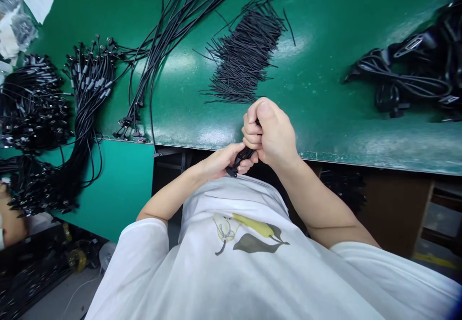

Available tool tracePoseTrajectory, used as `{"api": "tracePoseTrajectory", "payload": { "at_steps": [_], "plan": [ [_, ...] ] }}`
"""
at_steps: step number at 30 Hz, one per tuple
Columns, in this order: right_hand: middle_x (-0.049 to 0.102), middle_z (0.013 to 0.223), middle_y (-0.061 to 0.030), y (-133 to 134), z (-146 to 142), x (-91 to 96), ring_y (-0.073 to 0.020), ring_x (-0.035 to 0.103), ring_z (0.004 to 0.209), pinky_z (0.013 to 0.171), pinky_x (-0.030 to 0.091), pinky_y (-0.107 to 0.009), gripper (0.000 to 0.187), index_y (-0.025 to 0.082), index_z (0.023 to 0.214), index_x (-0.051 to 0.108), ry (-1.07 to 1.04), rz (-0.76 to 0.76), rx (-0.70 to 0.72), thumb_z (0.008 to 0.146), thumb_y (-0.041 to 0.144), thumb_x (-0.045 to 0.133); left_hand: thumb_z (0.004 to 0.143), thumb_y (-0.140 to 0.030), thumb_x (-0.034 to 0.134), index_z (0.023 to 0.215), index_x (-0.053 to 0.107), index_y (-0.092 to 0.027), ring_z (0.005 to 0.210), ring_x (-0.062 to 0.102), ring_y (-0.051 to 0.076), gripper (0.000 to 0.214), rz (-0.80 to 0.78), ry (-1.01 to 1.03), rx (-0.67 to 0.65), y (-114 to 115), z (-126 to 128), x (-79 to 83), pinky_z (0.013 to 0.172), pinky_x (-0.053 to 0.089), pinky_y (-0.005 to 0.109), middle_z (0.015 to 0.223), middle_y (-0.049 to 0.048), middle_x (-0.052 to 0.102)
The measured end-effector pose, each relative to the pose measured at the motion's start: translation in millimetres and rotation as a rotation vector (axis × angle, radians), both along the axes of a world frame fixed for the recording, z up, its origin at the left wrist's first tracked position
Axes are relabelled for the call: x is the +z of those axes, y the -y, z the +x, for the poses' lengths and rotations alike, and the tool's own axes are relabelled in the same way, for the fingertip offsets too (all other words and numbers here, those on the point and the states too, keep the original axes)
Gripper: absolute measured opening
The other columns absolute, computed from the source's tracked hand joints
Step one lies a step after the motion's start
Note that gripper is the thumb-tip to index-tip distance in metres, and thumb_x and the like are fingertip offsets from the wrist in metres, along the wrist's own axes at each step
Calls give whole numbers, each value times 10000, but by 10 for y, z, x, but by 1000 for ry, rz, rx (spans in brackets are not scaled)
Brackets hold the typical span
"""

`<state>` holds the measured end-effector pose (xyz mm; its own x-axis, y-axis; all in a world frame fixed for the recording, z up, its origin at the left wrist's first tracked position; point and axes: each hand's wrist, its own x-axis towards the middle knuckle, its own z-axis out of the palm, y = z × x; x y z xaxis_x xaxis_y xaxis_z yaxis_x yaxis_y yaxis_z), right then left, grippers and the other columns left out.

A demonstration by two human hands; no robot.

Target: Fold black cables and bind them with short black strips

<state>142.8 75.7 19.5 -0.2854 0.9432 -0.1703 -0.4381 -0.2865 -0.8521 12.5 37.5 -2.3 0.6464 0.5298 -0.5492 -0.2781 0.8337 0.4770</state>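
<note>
Both hands meet just in front of the green table's near edge (325, 151), close to my chest. My left hand (224, 160) is closed around the lower end of a small bundle of black cable (241, 158). My right hand (269, 132) is a fist wrapped over the upper part of the same bundle, thumb on top. Most of the bundle is hidden inside the two hands. A heap of short thin black ties (245, 55) lies on the table directly beyond my hands.
Long black cables with connectors (162, 45) fan across the table's left and hang over its edge (83, 118). More cable bundles (31, 103) pile at far left. Coiled black cables (415, 74) sit at the right. White paper and bags (25, 7) lie at top left.
</note>
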Motion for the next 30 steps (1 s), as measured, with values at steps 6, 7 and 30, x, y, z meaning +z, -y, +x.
{"api": "tracePoseTrajectory", "payload": {
  "at_steps": [6,7,30],
  "plan": [
    [216,528,110,12,88,-22,-30,116,387,335,141,-156,594,230,748,384,-92,34,147,743,774,621,742,-478,782,909,687,-86,701,536,108,436,82,81,-84,-3,-61,-28,659,437,233,733,32,575],
    [220,518,111,13,107,-31,-29,112,382,327,143,-156,601,230,736,378,-122,35,203,738,780,620,692,-464,827,900,685,-90,726,563,121,450,47,113,-104,11,-60,-22,686,458,249,752,40,597],
    [476,633,55,-58,93,-191,-72,489,497,490,481,-205,490,199,821,512,-4,52,63,849,683,580,795,-440,732,826,582,-133,445,233,14,343,56,-31,130,180,34,3,473,362,159,575,-88,353]
  ]
}}
